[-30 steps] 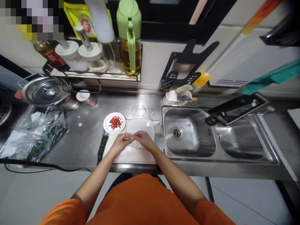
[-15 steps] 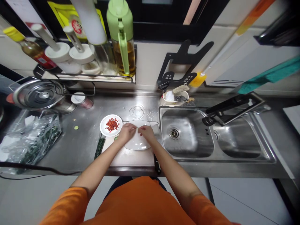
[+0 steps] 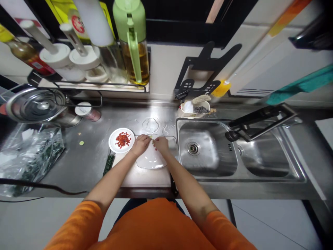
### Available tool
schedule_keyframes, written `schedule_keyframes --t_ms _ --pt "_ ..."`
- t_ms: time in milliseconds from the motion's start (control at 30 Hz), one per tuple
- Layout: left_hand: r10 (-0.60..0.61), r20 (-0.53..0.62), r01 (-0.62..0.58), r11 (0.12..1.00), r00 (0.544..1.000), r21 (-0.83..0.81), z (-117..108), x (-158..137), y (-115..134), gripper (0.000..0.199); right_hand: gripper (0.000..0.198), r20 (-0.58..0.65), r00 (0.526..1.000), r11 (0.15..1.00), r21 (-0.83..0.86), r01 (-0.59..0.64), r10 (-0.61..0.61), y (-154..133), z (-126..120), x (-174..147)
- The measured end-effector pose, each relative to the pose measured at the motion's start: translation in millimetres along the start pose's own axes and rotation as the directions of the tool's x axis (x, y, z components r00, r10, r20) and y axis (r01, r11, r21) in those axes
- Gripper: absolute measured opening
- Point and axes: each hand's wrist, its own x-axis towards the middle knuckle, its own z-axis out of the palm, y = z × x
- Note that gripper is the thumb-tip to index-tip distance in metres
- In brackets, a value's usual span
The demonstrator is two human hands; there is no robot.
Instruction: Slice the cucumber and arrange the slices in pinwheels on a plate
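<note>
Slice [image 3: 151,138] held over plate [image 3: 151,162]

Left hand [image 3: 142,144] and right hand [image 3: 161,144] nearly meet, fingertips pinching the slice between them. Pale green, perhaps; small and blurred. Goji-red bits on dish [image 3: 112,143], left.

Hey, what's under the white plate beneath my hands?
A pale cutting board shows past the near edge of the plate; anything directly beneath it is covered, so I can't see that.

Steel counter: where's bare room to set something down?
Widest bare patch: between the plastic bag and the dark green strip, in front of a small green slice. Smaller: between the pink jar and the wet ring. Crowded: the white board, its squarish plate under both hands, the white plate at its back left corner.
</note>
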Motion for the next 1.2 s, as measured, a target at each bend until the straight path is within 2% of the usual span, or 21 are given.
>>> schedule_keyframes --t_ms 200,300,367,433,500,533,800,1200 --pt "0.015 -0.011 -0.014 0.997 1.0 0.079 -4 -3 6 0.028 0.011 -0.078 0.994 0.986 -0.153 0.065 -0.078 -2 -5 -4" --pt "0.029 0.013 -0.03 0.995 1.0 0.099 -5 -7 7 0.031 0.016 -0.11 0.979 0.949 -0.286 0.135 -0.172 6 -5 -14" --pt "0.031 0.036 -0.035 0.994 0.999 0.104 -5 -10 8 0.033 0.019 -0.094 0.936 0.875 -0.399 0.276 -0.338 15 -4 -22" --pt "0.027 0.052 -0.033 0.993 0.998 0.112 -6 -11 9 0.035 0.023 -0.032 0.857 0.757 -0.486 0.436 -0.514 25 -2 -29" --pt "0.021 0.061 -0.028 0.992 0.998 0.122 -6 -12 10 0.036 0.031 0.027 0.79 0.657 -0.539 0.528 -0.613 34 1 -35" --pt "0.018 0.064 -0.026 0.992 0.998 0.127 -6 -13 11 0.036 0.034 0.047 0.772 0.625 -0.558 0.546 -0.633 37 3 -37" --pt "-0.027 0.09 0.01 0.983 0.996 0.183 -7 -13 16 0.038 0.043 0.069 0.776 0.553 -0.662 0.506 -0.628 49 12 -40" --pt "-0.059 0.072 0.044 0.981 0.996 0.189 -6 -14 20 0.039 0.043 0.073 0.789 0.583 -0.633 0.509 -0.609 48 15 -39"
